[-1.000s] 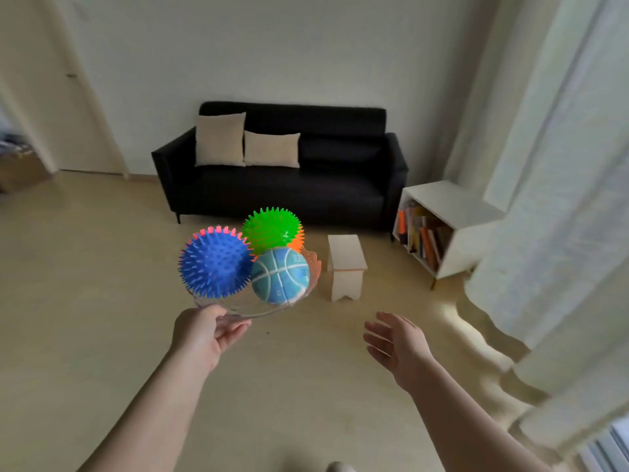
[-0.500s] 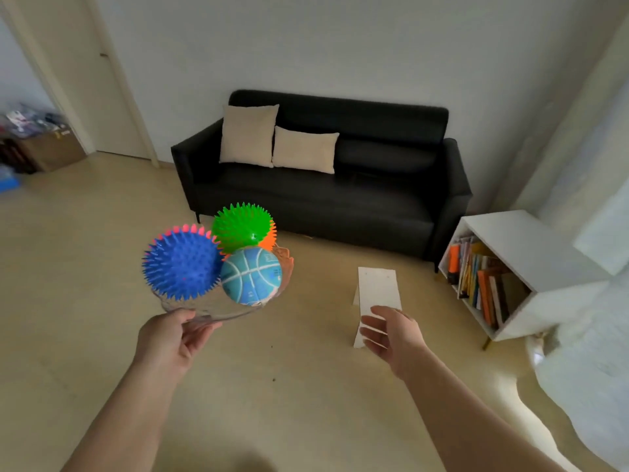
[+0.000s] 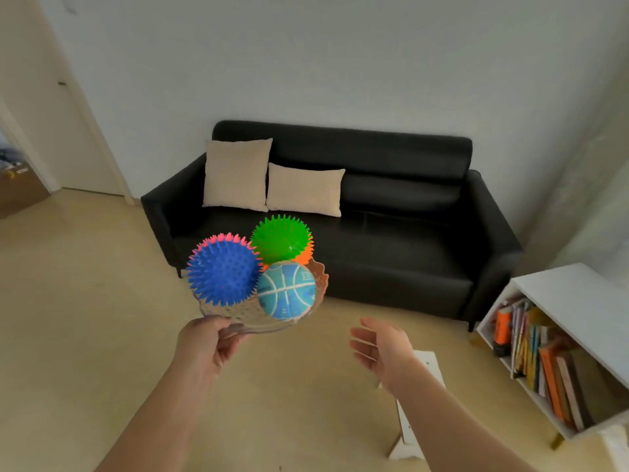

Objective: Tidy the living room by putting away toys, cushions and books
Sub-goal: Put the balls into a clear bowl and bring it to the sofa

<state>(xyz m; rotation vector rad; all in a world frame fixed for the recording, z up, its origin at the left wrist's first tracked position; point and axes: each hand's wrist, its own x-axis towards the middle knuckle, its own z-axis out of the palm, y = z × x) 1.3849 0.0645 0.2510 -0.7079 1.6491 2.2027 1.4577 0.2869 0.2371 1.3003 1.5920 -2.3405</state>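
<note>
The toys are gathered in a clear bowl (image 3: 238, 318) so they travel in one load: a blue spiky ball (image 3: 223, 269), a green spiky ball (image 3: 280, 238), an orange one (image 3: 303, 255) mostly hidden behind it, and a small basketball (image 3: 286, 290) at the right. They are piled above the rim, so the bowl is probably kept level to stop them rolling out.

The left hand (image 3: 204, 345) grips the near rim, thumb on top and fingers curled beneath. The right hand (image 3: 381, 352) is empty, with relaxed, spread fingers, just right of the bowl and apart from it, likely ready to steady it.

Both cushions (image 3: 236, 173) stand on the far sofa (image 3: 391, 253), and the books (image 3: 537, 362) are in the shelf (image 3: 571, 301) at the right.
</note>
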